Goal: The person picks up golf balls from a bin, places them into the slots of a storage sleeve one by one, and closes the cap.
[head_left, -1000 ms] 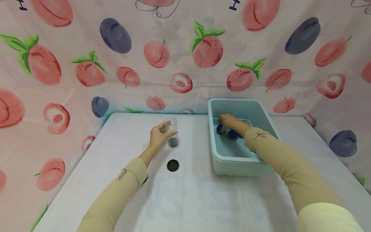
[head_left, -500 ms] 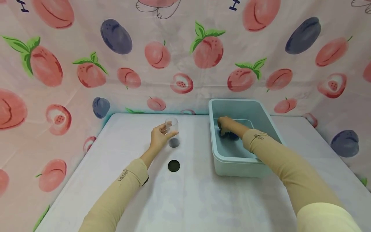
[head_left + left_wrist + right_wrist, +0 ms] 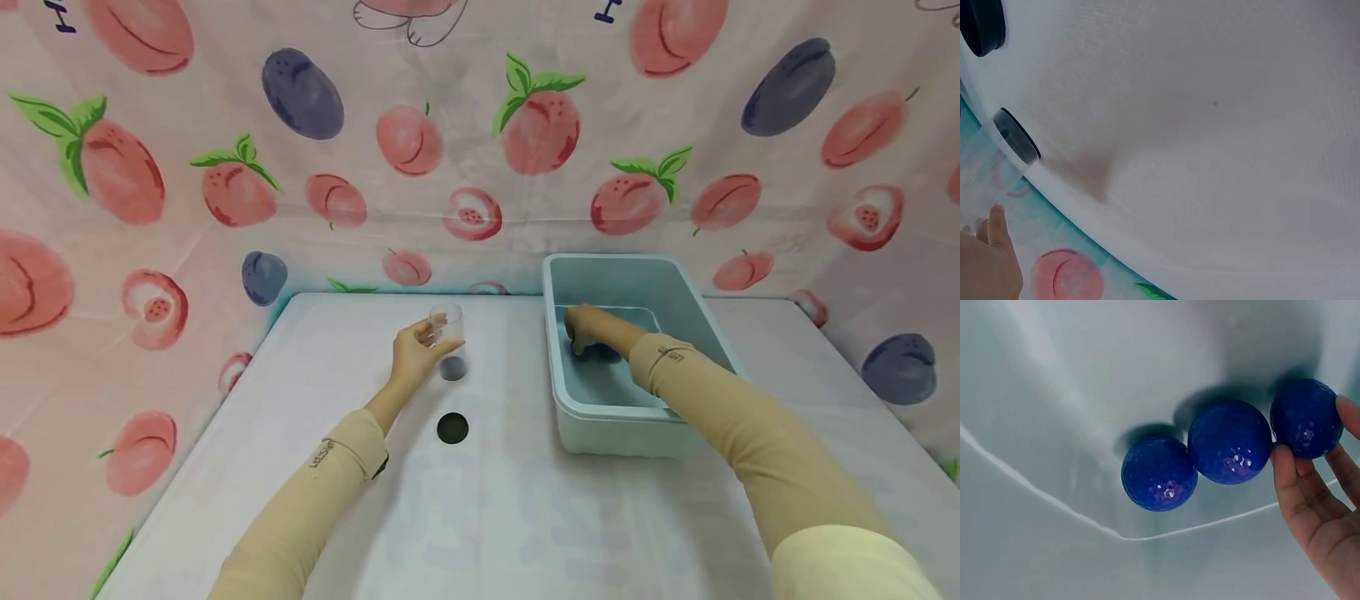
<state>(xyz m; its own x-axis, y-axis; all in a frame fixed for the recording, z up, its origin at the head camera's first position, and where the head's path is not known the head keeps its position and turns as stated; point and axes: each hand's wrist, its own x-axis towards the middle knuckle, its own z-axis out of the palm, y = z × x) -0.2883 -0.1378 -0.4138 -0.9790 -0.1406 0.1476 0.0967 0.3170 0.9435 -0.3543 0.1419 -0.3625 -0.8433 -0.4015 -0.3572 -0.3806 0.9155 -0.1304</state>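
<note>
The right hand's fingers grasp 1 blue ball, set on both sides of it. Its surface is deep blue, glossy and finely dimpled, with small bright highlights low on the face. Just beside it sits a middle ball, and on that ball's far side an end ball, so 3 matching balls form a row in the pale blue-green bin. To the left, the left hand grasps a clear, colourless cylinder standing upright on the white bench. Nearer the person lies a round black lid. Behind hangs a fruit-printed cloth.
</note>
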